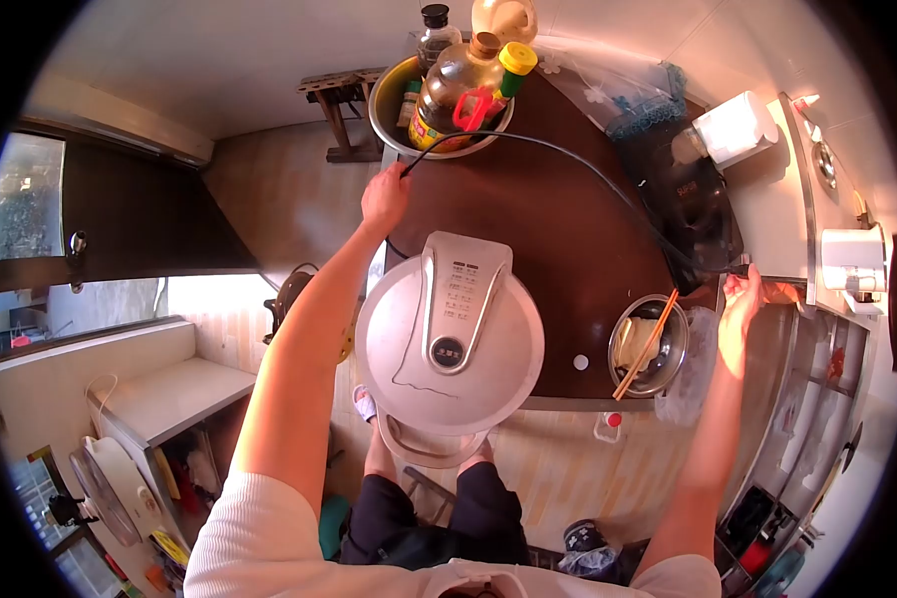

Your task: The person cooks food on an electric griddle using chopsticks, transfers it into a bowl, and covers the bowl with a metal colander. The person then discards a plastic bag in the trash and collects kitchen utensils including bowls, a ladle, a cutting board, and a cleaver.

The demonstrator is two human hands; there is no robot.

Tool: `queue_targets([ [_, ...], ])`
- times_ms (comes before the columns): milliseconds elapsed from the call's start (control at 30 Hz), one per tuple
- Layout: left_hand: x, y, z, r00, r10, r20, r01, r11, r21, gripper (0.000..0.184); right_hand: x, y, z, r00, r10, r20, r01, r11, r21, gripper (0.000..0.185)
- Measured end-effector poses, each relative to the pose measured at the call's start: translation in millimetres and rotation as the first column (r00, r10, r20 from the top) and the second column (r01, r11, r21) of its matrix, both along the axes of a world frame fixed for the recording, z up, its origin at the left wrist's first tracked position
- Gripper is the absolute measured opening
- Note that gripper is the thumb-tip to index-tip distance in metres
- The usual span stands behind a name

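The fingers of the left hand (385, 199) are closed around a black cord (553, 148); those of the right hand (741, 296) pinch its far end, where the plug seems to be, though it is too small to tell. Between the hands the cord arcs over the brown table (558, 239), and a short length drops from the left hand toward the cooker (389, 329). That wide, round cooker, lid down, sits at the table's near left edge, its loop handle pointing at the person. Near the right hand, a steel bowl (680, 349) holds pale food (632, 344), with chopsticks (648, 344) laid across it. Beyond the left hand, a basin (382, 100) of bottles (458, 85) stands at the far end. A black appliance (683, 189) is along the right side.
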State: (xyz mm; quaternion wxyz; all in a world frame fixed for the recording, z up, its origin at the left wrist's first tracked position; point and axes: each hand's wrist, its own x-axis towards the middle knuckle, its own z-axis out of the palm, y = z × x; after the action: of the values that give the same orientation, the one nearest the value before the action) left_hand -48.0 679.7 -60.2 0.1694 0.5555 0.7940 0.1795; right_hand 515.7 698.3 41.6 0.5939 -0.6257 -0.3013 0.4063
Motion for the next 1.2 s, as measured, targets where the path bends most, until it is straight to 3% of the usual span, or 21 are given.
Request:
queue_targets([
  [67, 26, 1, 30, 0.978, -0.194, -0.083, 0.196, 0.981, 0.018, 0.018, 15, -10, 3, 0.951, -0.134, 0.277, 0.129, 0.991, 0.037, 0.031],
  [133, 51, 9, 37, 0.915, -0.346, -0.208, 0.363, 0.930, 0.050, 0.015, -6, -14, 0, 0.867, -0.112, 0.486, 0.020, 0.982, 0.190, 0.031],
  [200, 77, 26, 31, 0.836, -0.448, -0.317, 0.443, 0.892, -0.091, 0.012, -62, -19, 9, 0.715, -0.005, 0.699, -0.195, 0.959, 0.206, 0.035],
  [233, 88, 37, 27, 0.787, -0.497, -0.365, 0.474, 0.866, -0.158, 0.011, -97, -18, 15, 0.597, 0.089, 0.797, -0.331, 0.933, 0.144, 0.039],
  [267, 98, 44, 21, 0.808, -0.455, -0.375, 0.428, 0.890, -0.159, 0.011, -122, -17, 15, 0.399, 0.093, 0.912, -0.498, 0.857, 0.131, 0.045],
  [300, 102, 50, 16, 0.867, -0.366, -0.337, 0.342, 0.930, -0.130, 0.011, -137, -13, 0, 0.336, 0.129, 0.933, -0.629, 0.768, 0.121, 0.048],
  [333, 103, 55, 10, 0.916, -0.274, -0.293, 0.253, 0.961, -0.108, 0.011, -147, -10, -19, 0.144, 0.074, 0.987, -0.718, 0.695, 0.052, 0.051],
  [367, 103, 59, 4, 0.953, -0.176, -0.247, 0.158, 0.983, -0.091, 0.011, -157, -12, -31, 0.032, 0.191, 0.981, -0.761, 0.640, -0.100, 0.050],
  [433, 102, 60, -6, 0.956, -0.209, -0.205, 0.184, 0.973, -0.137, 0.013, -169, -9, -74, -0.145, 0.149, 0.978, -0.790, 0.578, -0.205, 0.042],
  [533, 104, 57, -11, 0.933, -0.345, -0.103, 0.317, 0.923, -0.220, 0.023, -187, -6, -128, -0.485, 0.190, 0.854, -0.651, 0.573, -0.498, 0.033],
  [600, 100, 49, -19, 0.916, -0.400, -0.021, 0.400, 0.917, -0.012, 0.026, -190, -6, -144, -0.647, 0.178, 0.741, -0.580, 0.515, -0.631, 0.028],
  [633, 96, 43, -17, 0.904, -0.427, 0.013, 0.424, 0.901, 0.097, 0.028, -190, -4, -149, -0.681, 0.137, 0.719, -0.575, 0.508, -0.641, 0.026],
  [733, 82, -2, 57, 0.865, -0.326, 0.382, 0.274, 0.944, 0.184, 0.030, -192, -5, -151, -0.734, -0.010, 0.679, -0.602, 0.473, -0.643, 0.023],
  [833, 33, -88, 99, 0.786, -0.200, 0.585, 0.050, 0.964, 0.263, 0.022, -189, -22, -146, -0.855, 0.116, 0.505, -0.383, 0.515, -0.767, 0.023],
  [900, -5, -165, 113, 0.795, 0.012, 0.607, -0.151, 0.972, 0.179, 0.023, -178, -28, -130, -0.714, 0.273, 0.645, -0.524, 0.401, -0.751, 0.025],
  [967, -42, -253, 96, 0.750, 0.229, 0.621, -0.370, 0.923, 0.106, 0.023, -170, -29, -124, -0.649, 0.293, 0.702, -0.629, 0.313, -0.712, 0.025],
  [1033, -64, -344, 81, 0.643, 0.400, 0.653, -0.545, 0.838, 0.023, 0.023, -176, -30, -119, -0.471, 0.248, 0.846, -0.752, 0.389, -0.533, 0.023],
  [1100, -72, -436, 58, 0.557, 0.546, 0.626, -0.625, 0.772, -0.116, 0.022, -191, -33, -108, -0.436, 0.189, 0.880, -0.772, 0.423, -0.474, 0.021],
  [1200, -50, -556, 35, 0.397, 0.730, 0.557, -0.719, 0.624, -0.306, 0.021, -213, -44, -91, -0.447, 0.383, 0.808, -0.624, 0.514, -0.588, 0.016],
])
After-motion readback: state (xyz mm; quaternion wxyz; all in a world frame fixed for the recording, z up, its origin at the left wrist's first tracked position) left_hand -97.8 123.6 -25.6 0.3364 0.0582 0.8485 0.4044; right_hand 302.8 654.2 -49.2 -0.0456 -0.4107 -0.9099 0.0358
